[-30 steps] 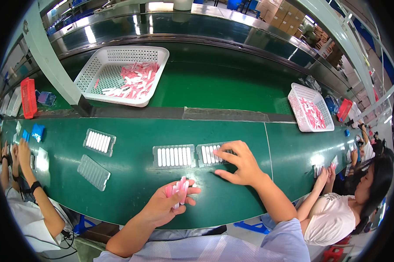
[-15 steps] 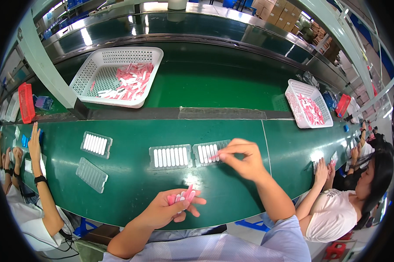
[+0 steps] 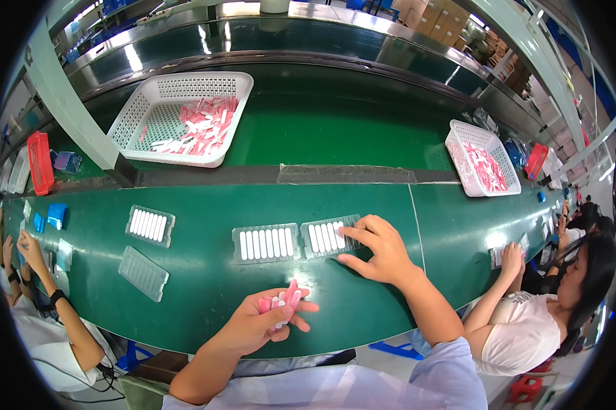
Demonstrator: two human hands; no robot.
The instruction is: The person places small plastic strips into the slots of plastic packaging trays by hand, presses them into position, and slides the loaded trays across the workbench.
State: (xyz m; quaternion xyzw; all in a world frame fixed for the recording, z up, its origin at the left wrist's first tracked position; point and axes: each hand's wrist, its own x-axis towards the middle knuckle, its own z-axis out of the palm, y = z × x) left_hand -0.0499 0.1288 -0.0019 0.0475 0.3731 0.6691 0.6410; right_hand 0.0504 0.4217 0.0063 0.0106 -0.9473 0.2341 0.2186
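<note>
My left hand (image 3: 267,318) is closed around a bunch of small, round-ended pink and white strips (image 3: 285,302) that look like mini nail files. It hovers over the near edge of the bench. My right hand (image 3: 380,249) has its thumb and index finger apart, with the index fingertip on a white strip at the right of a clear plastic tray (image 3: 319,240). That tray holds several white strips side by side; its right end is partly under my hand. Touching its left side is another clear tray (image 3: 266,244) with a row of white strips.
To the left lie a filled clear tray (image 3: 149,226) and one without strips (image 3: 143,273). A white basket (image 3: 219,154) and a smaller basket (image 3: 462,167), both holding pink and white strips, stand beyond the dark ledge (image 3: 212,177). People work on both sides; blue packets (image 3: 57,216) lie far left.
My right hand has gone from pinching a pink strip over the right tray to resting a fingertip on a white strip there, thumb apart. My left hand keeps its bunch.
</note>
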